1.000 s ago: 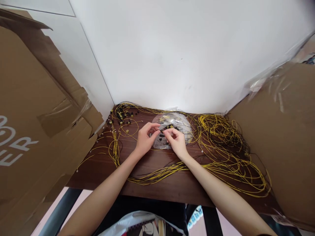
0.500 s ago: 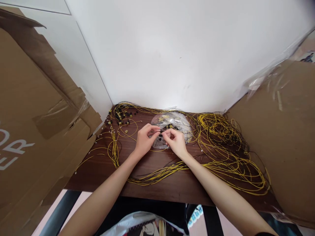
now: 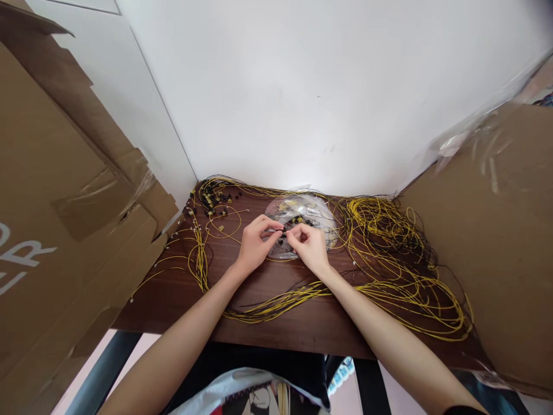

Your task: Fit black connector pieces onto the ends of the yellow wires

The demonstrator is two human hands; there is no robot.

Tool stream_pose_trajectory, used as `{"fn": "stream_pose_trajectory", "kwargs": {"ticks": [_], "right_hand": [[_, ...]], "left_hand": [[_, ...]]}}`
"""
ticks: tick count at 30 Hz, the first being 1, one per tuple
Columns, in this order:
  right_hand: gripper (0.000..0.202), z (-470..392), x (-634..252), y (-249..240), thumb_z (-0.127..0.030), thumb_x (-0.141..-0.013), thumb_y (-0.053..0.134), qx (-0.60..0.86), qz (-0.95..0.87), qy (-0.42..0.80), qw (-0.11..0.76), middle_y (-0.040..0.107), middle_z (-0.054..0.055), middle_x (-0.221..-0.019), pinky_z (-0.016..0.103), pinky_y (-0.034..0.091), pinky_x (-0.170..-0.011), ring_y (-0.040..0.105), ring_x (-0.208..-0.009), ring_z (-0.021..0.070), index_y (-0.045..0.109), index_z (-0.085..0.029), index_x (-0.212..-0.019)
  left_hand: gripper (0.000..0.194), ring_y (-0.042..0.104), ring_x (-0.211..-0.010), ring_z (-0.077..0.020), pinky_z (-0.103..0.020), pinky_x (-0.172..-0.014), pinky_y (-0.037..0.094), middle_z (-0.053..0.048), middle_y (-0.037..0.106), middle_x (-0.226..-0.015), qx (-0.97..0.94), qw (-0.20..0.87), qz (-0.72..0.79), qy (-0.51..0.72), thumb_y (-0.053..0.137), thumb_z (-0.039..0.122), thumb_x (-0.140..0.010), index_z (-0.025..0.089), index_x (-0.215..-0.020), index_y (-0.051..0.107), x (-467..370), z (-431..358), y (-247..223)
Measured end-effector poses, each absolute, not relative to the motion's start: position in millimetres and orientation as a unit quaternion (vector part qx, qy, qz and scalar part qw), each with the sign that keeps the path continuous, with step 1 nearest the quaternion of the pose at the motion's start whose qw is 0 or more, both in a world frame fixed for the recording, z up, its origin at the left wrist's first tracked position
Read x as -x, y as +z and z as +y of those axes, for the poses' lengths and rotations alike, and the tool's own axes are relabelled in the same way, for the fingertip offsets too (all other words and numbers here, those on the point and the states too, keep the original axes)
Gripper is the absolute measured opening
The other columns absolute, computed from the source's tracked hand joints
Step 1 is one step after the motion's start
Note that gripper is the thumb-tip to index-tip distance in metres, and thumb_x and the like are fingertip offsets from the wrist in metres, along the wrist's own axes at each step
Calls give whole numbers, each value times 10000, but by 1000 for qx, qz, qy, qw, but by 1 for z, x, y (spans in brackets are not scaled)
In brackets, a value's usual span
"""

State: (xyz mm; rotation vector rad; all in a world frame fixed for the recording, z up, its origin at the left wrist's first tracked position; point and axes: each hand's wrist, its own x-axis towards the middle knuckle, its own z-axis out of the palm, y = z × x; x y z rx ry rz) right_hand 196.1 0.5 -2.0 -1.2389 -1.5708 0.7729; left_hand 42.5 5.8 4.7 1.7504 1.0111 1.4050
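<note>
My left hand (image 3: 258, 239) and my right hand (image 3: 309, 245) meet fingertip to fingertip over a clear plastic bag (image 3: 322, 216). The left thumb and fingers pinch a small black part (image 3: 284, 231); its exact kind is too small to make out. The right thumb and forefinger are closed right beside it, on something hidden by the fingertips. Small black and yellow pieces (image 3: 298, 220) lie in or on the bag, just beyond my hands. A bundle of yellow and black wires (image 3: 276, 308) curves across the table nearer to me, passing beneath my right forearm.
A tangled heap of yellow and black wires (image 3: 384, 222) covers the table's right side. Small black and yellow parts (image 3: 211, 199) are scattered at the back left. Cardboard boxes stand at left (image 3: 64, 190) and right (image 3: 488, 230); a white wall (image 3: 302, 98) rises behind.
The view has shifted slightly. Both hands stay pinched together over the bag, with only a slight change at the fingertips.
</note>
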Motion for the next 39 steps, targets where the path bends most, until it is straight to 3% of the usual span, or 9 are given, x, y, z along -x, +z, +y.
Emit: {"fn": "stream_pose_trajectory", "kwargs": {"ticks": [13,25,32,39], "right_hand": [[205,0,-196,-2,-332,-790,574,504,-653,308,474,540,-15,-526,225,360,-488,478,-467,108,590,-176,-659],[166,5,-196,-5,-329,-797,611,470,-645,305,520,629,20,-706,246,401,-587,520,-599,129,677,-177,-791],[171,5,-195,-7,-325,-773,631,461,-628,343,524,657,16,-730,243,420,-586,558,-623,136,667,-179,-856],[171,4,-194,-7,-311,-769,637,456,-622,354,529,652,12,-725,242,425,-597,555,-621,130,659,-176,-873]], "left_hand": [[114,609,-842,-150,-270,-706,569,-61,607,-902,-692,332,364,527,606,154,-780,164,-870,676,-44,3,4],[117,620,-838,-156,-290,-712,578,-56,621,-898,-648,365,369,557,612,151,-755,148,-859,666,-45,7,-1],[266,627,-845,-165,-259,-663,577,-66,644,-897,-639,377,387,548,613,156,-752,152,-1017,623,-47,5,-1],[279,620,-833,-161,-251,-643,579,-63,637,-878,-641,380,384,545,599,154,-765,148,-1043,610,-48,4,-1]]}}
